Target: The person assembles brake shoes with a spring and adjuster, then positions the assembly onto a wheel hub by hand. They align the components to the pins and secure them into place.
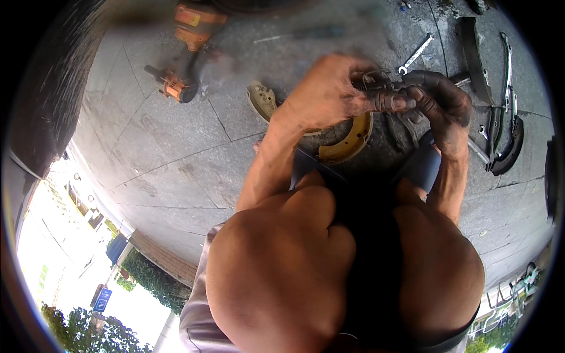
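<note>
Above my knees, my left hand and my right hand meet, both blackened with grime at the fingers. Their fingertips are pressed together around something small; thin, dark wire-like loops show by my left fingers, but its kind is mostly hidden. Below my left hand a curved yellowish brake shoe lies on the paving. Another pale brake shoe sits to the left of my left wrist. Just beyond my right hand is an open-ended wrench. Dark metal pieces rest on the ground under my hands.
An orange-and-black power tool lies at the far left, with an orange part nearer. A blurred screwdriver is beyond my hands. On the right are dark curved strips, a long wrench and a black brake shoe.
</note>
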Tool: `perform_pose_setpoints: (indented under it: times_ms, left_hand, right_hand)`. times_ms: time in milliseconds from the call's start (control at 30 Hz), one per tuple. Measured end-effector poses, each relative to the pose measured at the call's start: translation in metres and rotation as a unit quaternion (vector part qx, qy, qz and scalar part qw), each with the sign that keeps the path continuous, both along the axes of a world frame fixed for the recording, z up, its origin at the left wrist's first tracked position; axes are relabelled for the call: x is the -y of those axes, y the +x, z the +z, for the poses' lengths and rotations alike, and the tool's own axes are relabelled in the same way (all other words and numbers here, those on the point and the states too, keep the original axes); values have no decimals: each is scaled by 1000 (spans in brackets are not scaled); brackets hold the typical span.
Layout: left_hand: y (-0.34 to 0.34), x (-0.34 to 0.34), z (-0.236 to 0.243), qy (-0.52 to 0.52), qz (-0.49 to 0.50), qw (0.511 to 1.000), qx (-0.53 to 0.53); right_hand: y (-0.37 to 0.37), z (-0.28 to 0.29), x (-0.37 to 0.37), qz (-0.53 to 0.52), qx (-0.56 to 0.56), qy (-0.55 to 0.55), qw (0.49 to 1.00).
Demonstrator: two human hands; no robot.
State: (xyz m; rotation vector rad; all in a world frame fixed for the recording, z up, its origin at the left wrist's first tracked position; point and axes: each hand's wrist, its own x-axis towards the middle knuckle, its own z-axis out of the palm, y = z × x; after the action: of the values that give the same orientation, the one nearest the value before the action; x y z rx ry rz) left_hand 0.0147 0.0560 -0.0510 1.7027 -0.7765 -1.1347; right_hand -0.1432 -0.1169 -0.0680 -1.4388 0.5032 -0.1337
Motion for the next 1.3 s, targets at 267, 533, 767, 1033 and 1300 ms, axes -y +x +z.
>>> perform_pose_setpoints:
  times_ms: [267, 533, 767, 1033, 1300]
  left_hand:
    - [0, -2, 0, 21, 21, 1000, 9]
    - [-5, -2, -1, -47, 23, 998, 27]
    - [-1, 0, 3, 40, 15, 999, -29]
    - [-5, -1, 3, -25, 32, 999, 28]
    - [0, -2, -5, 29, 63, 995, -76]
  right_hand:
    - [3, 5, -1, 9, 2, 71, 997]
    - [-1, -3, -1, 6, 6, 39, 999]
    - [2, 1, 1, 16, 1, 76, 997]
    - [3, 2, -2, 14, 7, 3, 1000]
    - [4, 3, 0, 19, 13, 73, 997]
